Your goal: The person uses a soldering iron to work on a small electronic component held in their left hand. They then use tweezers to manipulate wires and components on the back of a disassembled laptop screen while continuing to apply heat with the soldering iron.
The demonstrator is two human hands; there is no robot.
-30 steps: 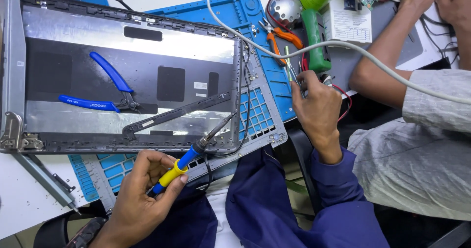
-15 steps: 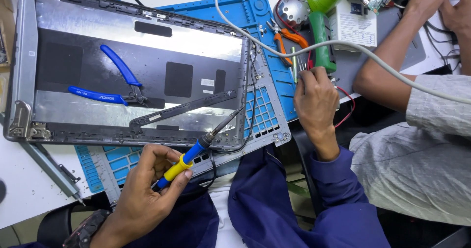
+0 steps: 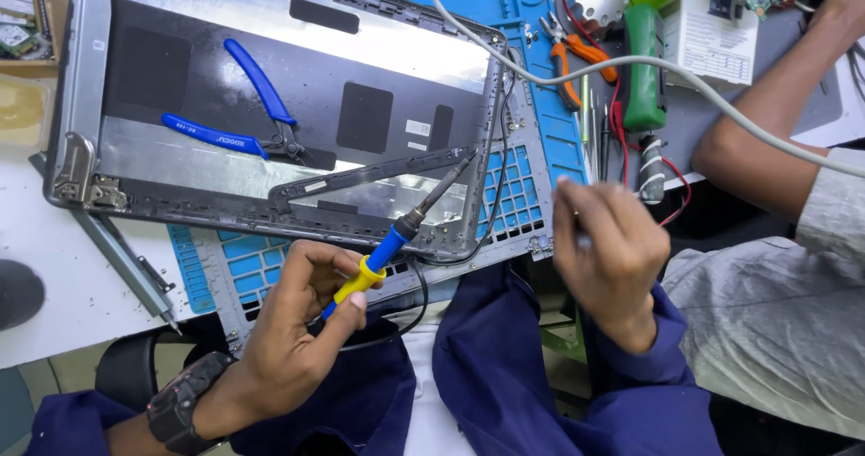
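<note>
Soldering iron (image 3: 389, 249): glossy blue and yellow plastic handle, dull metal tip. Lid (image 3: 270, 104): smooth brushed metal, matt black patches. Mat (image 3: 523, 23): matt blue rubbery surface. Sleeves (image 3: 505, 366): navy cloth.

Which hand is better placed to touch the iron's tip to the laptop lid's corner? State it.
Left. The left hand grips the soldering iron, its tip already over the laptop lid corner. The right hand is off to the side by the tools.
</note>
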